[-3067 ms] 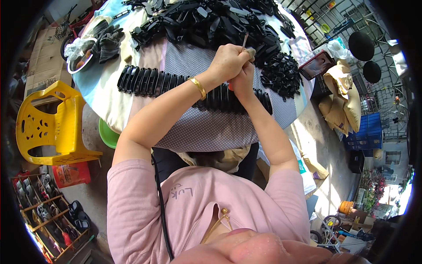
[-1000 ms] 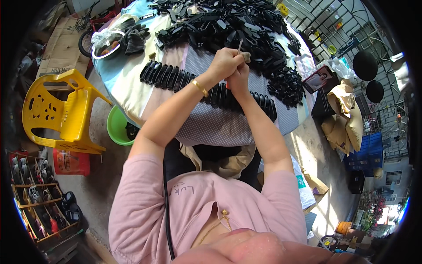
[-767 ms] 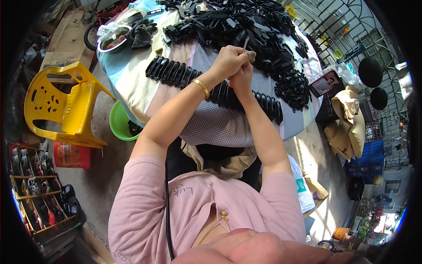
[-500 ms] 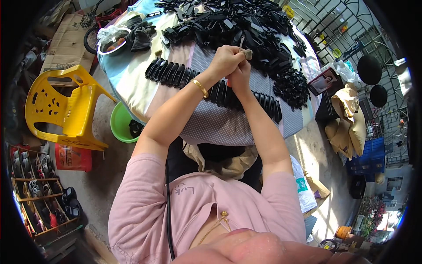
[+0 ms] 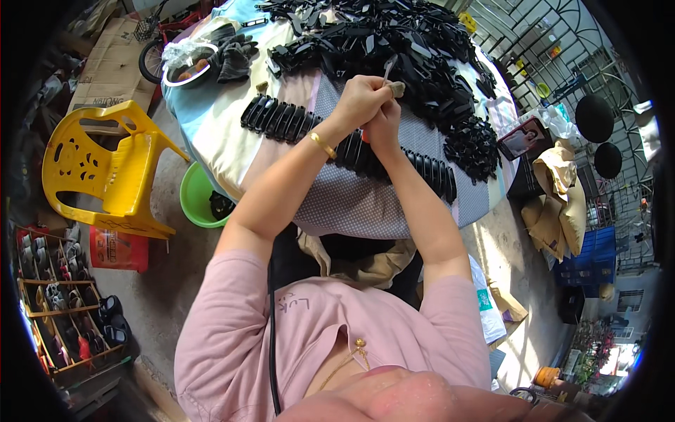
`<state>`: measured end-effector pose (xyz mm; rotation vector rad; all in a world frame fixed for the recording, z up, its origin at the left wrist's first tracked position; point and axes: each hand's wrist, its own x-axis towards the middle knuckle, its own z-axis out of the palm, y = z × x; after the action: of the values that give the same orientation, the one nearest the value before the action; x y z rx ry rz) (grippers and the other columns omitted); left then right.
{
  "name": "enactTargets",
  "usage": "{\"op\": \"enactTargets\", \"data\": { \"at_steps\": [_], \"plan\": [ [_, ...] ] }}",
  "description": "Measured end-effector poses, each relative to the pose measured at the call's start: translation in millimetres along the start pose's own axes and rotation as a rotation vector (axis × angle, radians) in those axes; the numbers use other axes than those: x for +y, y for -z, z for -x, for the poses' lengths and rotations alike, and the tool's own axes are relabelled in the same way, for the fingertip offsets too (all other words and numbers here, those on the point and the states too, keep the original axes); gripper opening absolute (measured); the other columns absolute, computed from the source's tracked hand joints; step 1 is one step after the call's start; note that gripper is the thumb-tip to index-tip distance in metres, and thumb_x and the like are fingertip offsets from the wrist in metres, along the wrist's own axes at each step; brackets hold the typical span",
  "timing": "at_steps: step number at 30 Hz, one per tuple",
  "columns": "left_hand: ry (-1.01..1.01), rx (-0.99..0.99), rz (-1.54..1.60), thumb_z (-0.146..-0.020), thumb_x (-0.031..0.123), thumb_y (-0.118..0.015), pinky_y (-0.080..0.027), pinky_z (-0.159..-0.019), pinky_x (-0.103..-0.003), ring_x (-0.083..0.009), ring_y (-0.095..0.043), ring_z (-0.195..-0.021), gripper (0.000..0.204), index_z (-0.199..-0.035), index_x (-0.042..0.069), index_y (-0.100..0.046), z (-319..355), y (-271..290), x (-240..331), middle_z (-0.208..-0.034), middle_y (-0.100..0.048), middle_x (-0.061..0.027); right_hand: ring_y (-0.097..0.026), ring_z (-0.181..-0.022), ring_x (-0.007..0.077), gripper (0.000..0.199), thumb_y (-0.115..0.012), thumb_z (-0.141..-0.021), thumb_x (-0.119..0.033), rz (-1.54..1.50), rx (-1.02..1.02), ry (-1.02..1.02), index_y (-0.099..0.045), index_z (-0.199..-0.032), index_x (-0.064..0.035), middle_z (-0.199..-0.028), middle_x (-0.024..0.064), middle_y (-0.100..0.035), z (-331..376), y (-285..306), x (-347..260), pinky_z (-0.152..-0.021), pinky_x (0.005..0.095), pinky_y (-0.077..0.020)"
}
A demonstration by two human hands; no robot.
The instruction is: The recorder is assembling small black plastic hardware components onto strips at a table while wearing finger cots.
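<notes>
Both hands at 12 o'clock over surface [image 5: 351, 204]: left hand [image 5: 358, 102] and right hand [image 5: 383, 126] clamped together on small metal piece [image 5: 388, 68]. Advice: keep wrists steady above the black clip row [image 5: 351, 144].

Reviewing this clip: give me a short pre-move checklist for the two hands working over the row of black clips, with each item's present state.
1. Both hands together above the table: ok, left hand and right hand touch.
2. Thin metal piece held: ok, it sticks up from the left hand.
3. What the right hand grips: cannot tell, hidden by fingers.
4. Row of black clips lined up on the cloth: ok.
5. Pile of black parts within reach behind the hands: ok.
6. Table edge free of overhanging parts: ok.
</notes>
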<state>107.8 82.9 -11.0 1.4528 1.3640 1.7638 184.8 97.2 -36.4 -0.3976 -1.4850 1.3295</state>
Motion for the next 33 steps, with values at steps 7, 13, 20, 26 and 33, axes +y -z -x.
{"op": "enactTargets", "data": {
  "at_steps": [7, 13, 20, 26, 33],
  "plan": [
    [0.075, -0.002, -0.058, -0.084, 0.021, -0.06, -0.048, -0.065, -0.023, -0.0089, -0.06, -0.068, 0.024, -0.08, -0.002, -0.069, 4, 17, 14, -0.076, -0.068, -0.0055, -0.05, -0.049, 0.0062, 0.024, -0.049, -0.089, -0.017, 0.118, -0.003, 0.196, -0.054, -0.073, -0.0005, -0.061, -0.0007, -0.053, -7, -11, 14, -0.043, 0.02, -0.0364],
    [0.161, -0.081, -0.051, -0.081, 0.019, -0.054, -0.048, -0.062, -0.024, -0.0107, -0.06, -0.067, 0.025, -0.079, 0.0, -0.069, -3, 17, 12, -0.072, -0.067, -0.0069, -0.054, -0.052, 0.0088, 0.021, -0.048, -0.088, -0.016, 0.028, -0.008, -0.016, -0.055, -0.077, 0.0002, -0.061, 0.0016, -0.056, -4, -6, 9, -0.046, 0.0222, -0.0396],
    [0.219, -0.06, -0.039, -0.081, 0.021, -0.054, -0.047, -0.054, -0.025, -0.0101, -0.057, -0.06, 0.025, -0.08, 0.001, -0.07, -5, 17, 6, -0.071, -0.065, -0.0051, -0.046, -0.042, 0.0074, 0.026, -0.05, -0.087, -0.02, -0.07, -0.053, -0.028, -0.053, -0.068, -0.0029, -0.054, -0.0002, -0.05, -12, -7, 12, -0.039, 0.0217, -0.0349],
    [0.157, -0.042, -0.045, -0.082, 0.021, -0.057, -0.047, -0.053, -0.024, -0.0083, -0.056, -0.06, 0.024, -0.082, 0.001, -0.07, 4, 21, 32, -0.07, -0.065, -0.0038, -0.048, -0.043, 0.0075, 0.026, -0.05, -0.087, -0.018, -0.12, -0.026, 0.065, -0.053, -0.067, -0.0025, -0.055, 0.0001, -0.052, -11, -18, 1, -0.039, 0.0219, -0.0353],
    [0.151, -0.016, 0.084, -0.083, 0.022, -0.06, -0.048, -0.063, -0.023, -0.009, -0.057, -0.065, 0.025, -0.08, -0.002, -0.069, -5, 39, -7, -0.072, -0.066, -0.0055, -0.047, -0.042, 0.0077, 0.026, -0.051, -0.087, -0.019, 0.026, -0.109, 0.047, -0.054, -0.066, -0.0023, -0.054, -0.0004, -0.051, -12, -24, 15, -0.038, 0.0226, -0.0345]
  ]
}}
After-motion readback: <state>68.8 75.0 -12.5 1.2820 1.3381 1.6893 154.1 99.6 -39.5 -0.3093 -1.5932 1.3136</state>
